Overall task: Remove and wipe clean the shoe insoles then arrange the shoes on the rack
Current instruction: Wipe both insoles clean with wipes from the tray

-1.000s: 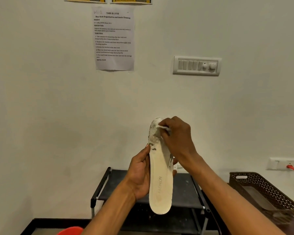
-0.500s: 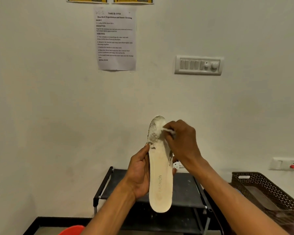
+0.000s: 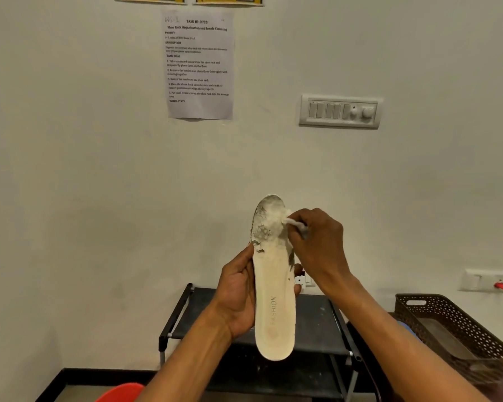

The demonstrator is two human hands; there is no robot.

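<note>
Two hands work one insole [image 3: 274,300], held upright above the black shoe rack [image 3: 317,317]. Left hand [image 3: 238,297] grips its lower half — thumb along the edge. Right hand [image 3: 317,245] pinches a white wipe [image 3: 295,224] against the soiled toe end.

A pale wall [image 3: 84,184] carries a printed sheet [image 3: 199,65] and a switch panel [image 3: 340,111], with a brown basket [image 3: 453,323] at lower right.
</note>
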